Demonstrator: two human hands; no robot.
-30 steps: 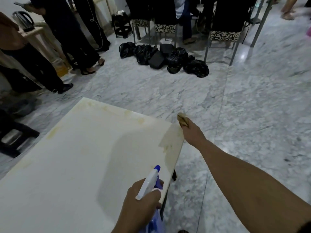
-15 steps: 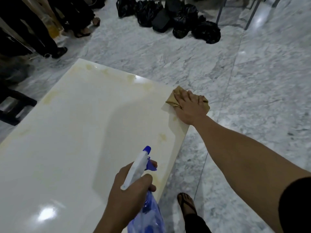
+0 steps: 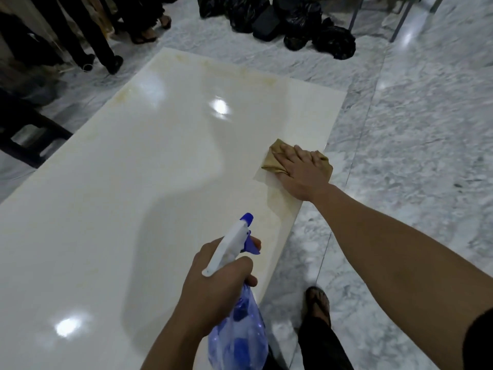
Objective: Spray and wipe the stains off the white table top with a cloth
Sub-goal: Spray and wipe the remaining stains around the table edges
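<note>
The glossy white table top (image 3: pixel 149 198) fills the left and middle of the head view. Yellowish stains run along its far edge (image 3: pixel 240 72) and left edge, and a faint smear lies near the right edge below the cloth. My right hand (image 3: pixel 301 172) presses flat on a crumpled tan cloth (image 3: pixel 274 158) at the table's right edge. My left hand (image 3: pixel 218 287) grips a blue spray bottle (image 3: pixel 237 335) with a white and blue trigger head pointing toward the cloth, held above the near right part of the table.
Black rubbish bags (image 3: pixel 293 25) lie on the marble floor beyond the table. Several people's legs (image 3: pixel 88 49) stand at the far left. A dark stool (image 3: pixel 29 134) sits left of the table. My sandalled foot (image 3: pixel 317 303) is by the table's right edge.
My right hand with the cloth has slid along the right edge toward me, from the far right corner. The view has tilted down. The spray bottle stays in my left hand.
</note>
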